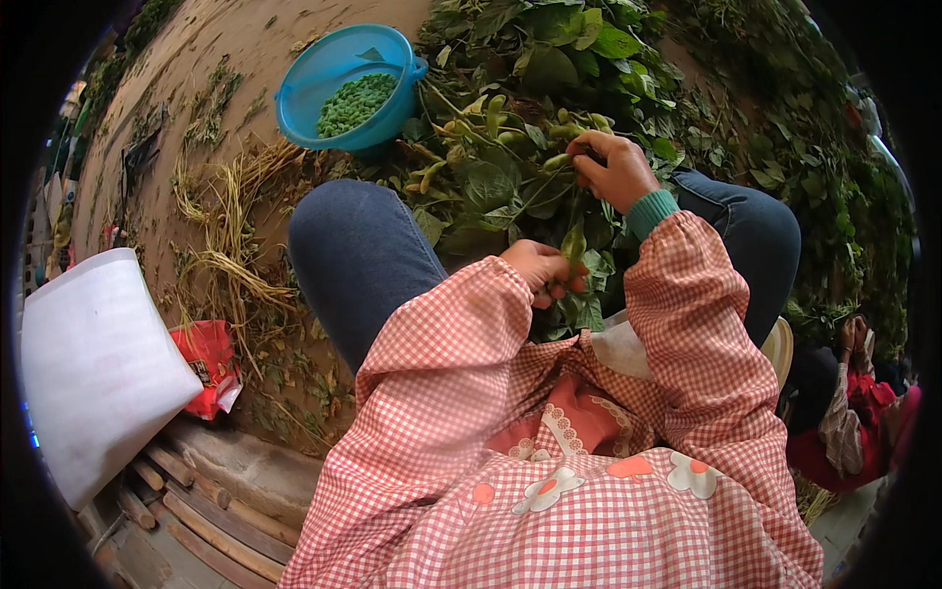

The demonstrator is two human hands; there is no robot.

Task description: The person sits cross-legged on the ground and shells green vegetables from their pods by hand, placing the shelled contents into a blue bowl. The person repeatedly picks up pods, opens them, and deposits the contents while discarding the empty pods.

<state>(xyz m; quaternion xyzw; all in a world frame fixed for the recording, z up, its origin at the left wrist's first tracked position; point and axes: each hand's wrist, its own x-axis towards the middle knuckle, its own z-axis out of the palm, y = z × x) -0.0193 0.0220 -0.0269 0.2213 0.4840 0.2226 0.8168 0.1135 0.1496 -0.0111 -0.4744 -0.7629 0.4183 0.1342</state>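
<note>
Leafy bean plants (493,184) with plump green pods lie between my knees. My left hand (544,271), low over the leaves, grips a stem with a green bean pod (573,244) standing up from the fingers. Farther forward and to the right, my right hand (614,169) has its thumb and fingertips closed on a green pod (557,162). More pods (496,116) hang in a cluster just beyond the hands. Past my left knee, a blue plastic basin (293,88) holds many shelled green beans (356,103).
Dried stalks (235,221) lie on the dirt ground at left. Nearby are a red plastic bag (210,364), a large white sack or sheet (103,361) and wooden poles (221,534). Leafy plants (780,110) heap up at right, where another person (846,427) sits.
</note>
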